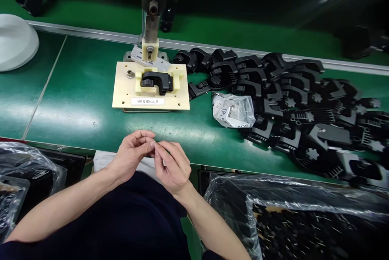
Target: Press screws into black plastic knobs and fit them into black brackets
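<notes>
My left hand (133, 152) and my right hand (173, 165) meet fingertip to fingertip over the front edge of the green bench. Both are closed in a pinch; whatever lies between the fingertips is too small or hidden to make out. Beyond them stands a cream fixture plate (121, 90) with a printed label (148, 101). A black curved plastic part (161, 79) is seated in the raised cream holder on that plate. Directly above hangs the press head (150, 49), apart from the black part.
Many black plastic parts (252, 75) are heaped along the right of the bench. A printed plastic bag (233, 110) lies beside them. Plastic-lined bins stand below at right (231, 195) and left (57, 167). A white round object (16, 43) sits far left.
</notes>
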A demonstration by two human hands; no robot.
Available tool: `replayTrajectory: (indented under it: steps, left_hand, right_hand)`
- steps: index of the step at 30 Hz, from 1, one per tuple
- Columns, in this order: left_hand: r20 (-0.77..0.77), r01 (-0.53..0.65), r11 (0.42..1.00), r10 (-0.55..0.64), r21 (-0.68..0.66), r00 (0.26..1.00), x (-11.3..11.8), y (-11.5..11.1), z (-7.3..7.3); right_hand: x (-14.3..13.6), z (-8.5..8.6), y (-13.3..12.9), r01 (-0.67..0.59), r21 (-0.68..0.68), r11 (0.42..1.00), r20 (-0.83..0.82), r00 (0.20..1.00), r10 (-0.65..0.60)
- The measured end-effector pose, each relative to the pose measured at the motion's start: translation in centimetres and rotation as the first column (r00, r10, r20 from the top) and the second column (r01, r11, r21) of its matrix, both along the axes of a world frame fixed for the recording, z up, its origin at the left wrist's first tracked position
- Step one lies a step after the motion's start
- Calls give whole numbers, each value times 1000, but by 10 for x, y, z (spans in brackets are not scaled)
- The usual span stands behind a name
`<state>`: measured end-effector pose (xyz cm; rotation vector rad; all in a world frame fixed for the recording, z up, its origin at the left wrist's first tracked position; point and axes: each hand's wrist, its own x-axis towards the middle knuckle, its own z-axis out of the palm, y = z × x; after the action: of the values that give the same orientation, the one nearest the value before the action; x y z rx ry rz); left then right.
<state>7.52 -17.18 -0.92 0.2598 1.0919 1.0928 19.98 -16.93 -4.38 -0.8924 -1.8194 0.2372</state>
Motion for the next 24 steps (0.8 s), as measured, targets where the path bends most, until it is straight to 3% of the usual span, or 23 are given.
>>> replayTrajectory:
  steps: [4,8,13,19,24]
  left_hand:
    - [-109,-7,999,12,40,994,-1,-3,-3]
    - [-83,9,1000,-7,19,996,0,-4,-3]
    - [-73,-15,1000,15,12,997,-4,-3,-6]
    - [-188,-22,991,48,135,981,-7,-4,-12]
    - [-146,-48,992,65,120,987,-6,-5,-13]
  right_hand:
    - [-4,6,-1,8,-112,994,-46,999,-13]
    - [-7,6,-4,80,-145,986,-85,992,-93]
    - [-10,-1,-5,151,8,989,71,986,-151]
    - [-10,4,-2,129,137,982,202,967,-155]
    - [-12,5,1,141,129,982,205,965,-165]
